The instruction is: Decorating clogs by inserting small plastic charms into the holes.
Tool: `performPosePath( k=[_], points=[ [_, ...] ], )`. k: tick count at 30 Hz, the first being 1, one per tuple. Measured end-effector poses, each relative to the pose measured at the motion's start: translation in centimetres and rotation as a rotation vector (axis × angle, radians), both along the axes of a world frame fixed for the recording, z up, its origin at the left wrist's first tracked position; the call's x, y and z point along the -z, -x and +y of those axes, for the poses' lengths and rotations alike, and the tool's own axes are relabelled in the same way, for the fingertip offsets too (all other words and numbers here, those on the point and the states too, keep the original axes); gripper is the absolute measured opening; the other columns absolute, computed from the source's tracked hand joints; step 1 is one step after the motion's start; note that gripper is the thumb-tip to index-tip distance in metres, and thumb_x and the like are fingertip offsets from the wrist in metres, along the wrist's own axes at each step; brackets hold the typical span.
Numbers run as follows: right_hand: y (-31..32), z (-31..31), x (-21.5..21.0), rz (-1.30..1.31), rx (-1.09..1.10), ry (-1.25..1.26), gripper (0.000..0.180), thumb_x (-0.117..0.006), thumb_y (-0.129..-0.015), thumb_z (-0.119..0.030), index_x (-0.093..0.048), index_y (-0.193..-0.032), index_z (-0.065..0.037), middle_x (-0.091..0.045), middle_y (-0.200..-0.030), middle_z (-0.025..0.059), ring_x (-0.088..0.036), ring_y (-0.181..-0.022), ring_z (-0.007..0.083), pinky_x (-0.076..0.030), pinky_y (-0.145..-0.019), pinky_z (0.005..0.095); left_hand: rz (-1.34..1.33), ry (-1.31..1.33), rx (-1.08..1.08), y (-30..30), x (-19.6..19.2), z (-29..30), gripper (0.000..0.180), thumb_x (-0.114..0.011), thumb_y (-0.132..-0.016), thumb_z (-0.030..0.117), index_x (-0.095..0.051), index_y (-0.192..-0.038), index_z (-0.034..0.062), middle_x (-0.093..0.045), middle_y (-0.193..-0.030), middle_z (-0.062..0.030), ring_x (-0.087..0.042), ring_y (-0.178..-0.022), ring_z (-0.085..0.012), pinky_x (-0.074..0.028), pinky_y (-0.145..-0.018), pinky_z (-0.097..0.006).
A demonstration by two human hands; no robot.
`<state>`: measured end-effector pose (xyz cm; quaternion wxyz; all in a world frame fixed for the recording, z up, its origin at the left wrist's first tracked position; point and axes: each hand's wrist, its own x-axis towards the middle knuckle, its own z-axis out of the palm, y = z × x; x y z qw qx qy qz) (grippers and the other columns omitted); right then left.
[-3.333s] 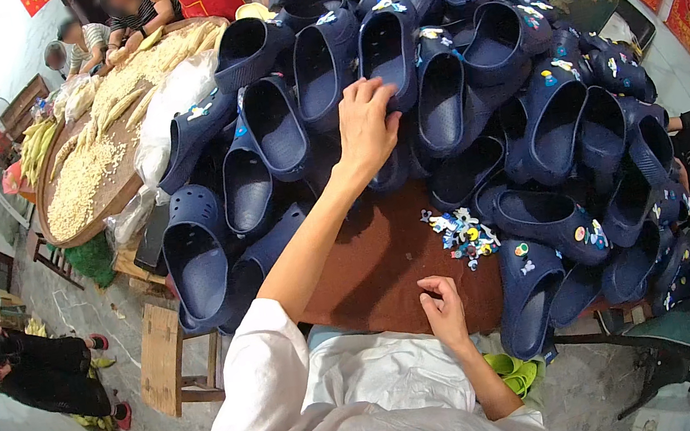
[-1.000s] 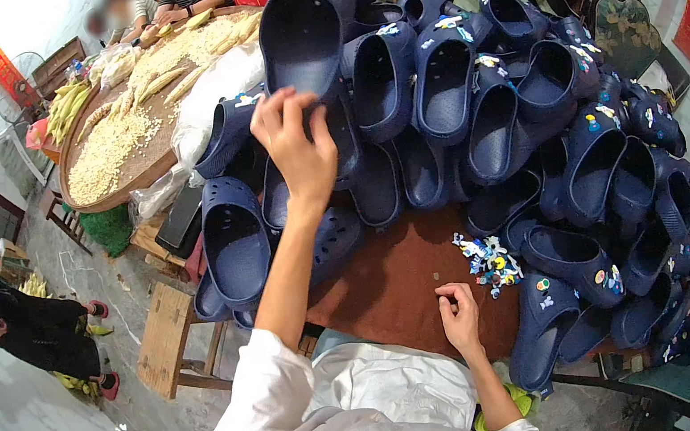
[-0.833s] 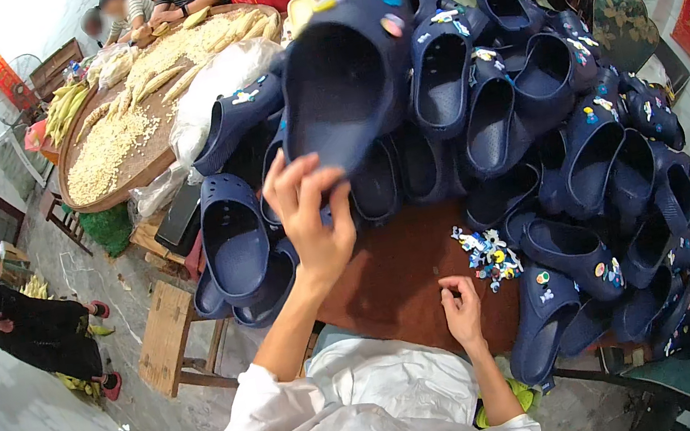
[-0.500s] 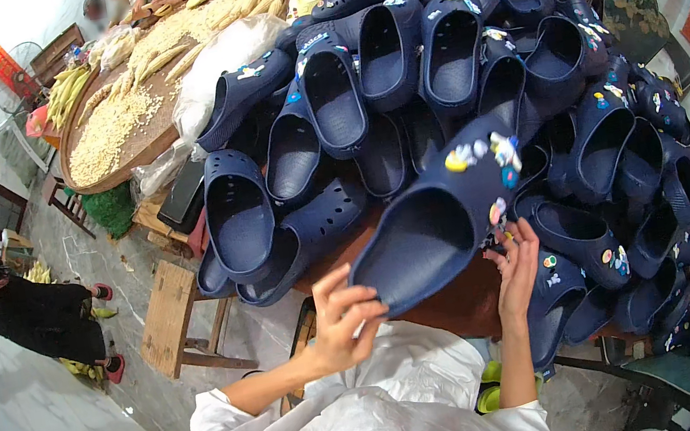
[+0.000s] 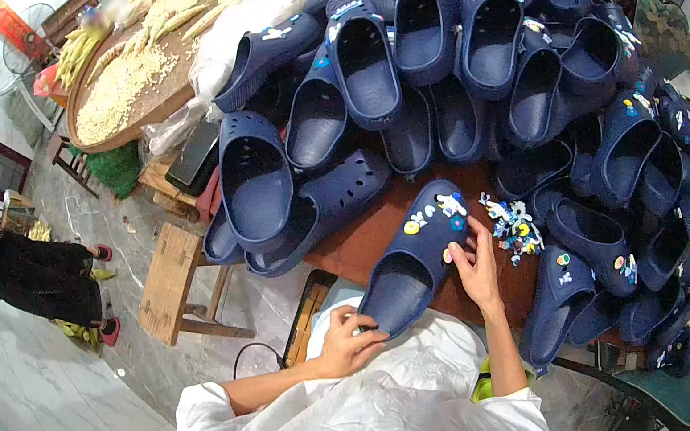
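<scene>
A navy foam clog (image 5: 404,274) is held slanting above my lap, its open heel toward me. Colourful charms (image 5: 432,221) decorate its toe. My left hand (image 5: 350,339) is closed around the heel rim. My right hand (image 5: 477,271) is at the right side of the toe, fingers bent, thumb against the clog beside a small round charm (image 5: 448,255). What its fingertips may pinch is too small to make out. Just right of that hand, a pile of loose charms (image 5: 513,227) lies on the reddish-brown tabletop (image 5: 350,246).
Many navy clogs (image 5: 367,68) are heaped across the table's back and right side, some with charms. A wooden stool (image 5: 166,280) stands at left. Beyond are a round tray (image 5: 85,139) of corn kernels and cobs, and a person in black (image 5: 38,273).
The clog has come down and nearer my lap, its toe turned away from me. My right hand has left the charm pile and moved to the clog's side. My view has shifted slightly.
</scene>
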<state>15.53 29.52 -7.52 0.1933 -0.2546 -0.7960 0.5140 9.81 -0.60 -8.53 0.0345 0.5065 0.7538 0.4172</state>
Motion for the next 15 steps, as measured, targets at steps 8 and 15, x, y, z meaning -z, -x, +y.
performPosePath(
  k=[8,15],
  points=[
    [0.5,0.7,-1.0,-0.053,0.031,-0.08,0.042,-0.062,-0.098,-0.021,-0.053,-0.133,-0.001,-0.057,-0.124,0.0187,-0.063,-0.109,0.0297,-0.056,-0.086,0.038,0.073,-0.088,0.162,4.4,-4.2,4.8,0.029,-0.08,-0.07,0.016,-0.075,-0.099,0.0172,-0.06,-0.111,-0.0094,-0.055,-0.102,-0.0299,-0.042,-0.087,-0.043],
    [0.1,1.7,-0.7,-0.018,0.08,-0.06,0.034,-0.059,-0.1,-0.02,-0.057,-0.127,0.0,-0.061,-0.119,0.0178,-0.068,-0.1,0.0259,-0.056,-0.083,0.0356,0.017,-0.171,-0.127,7.5,-7.4,15.2,0.038,-0.072,-0.081,0.008,-0.066,-0.119,0.0056,-0.056,-0.123,-0.0201,-0.054,-0.114,-0.0376,-0.044,-0.097,-0.043]
  ],
)
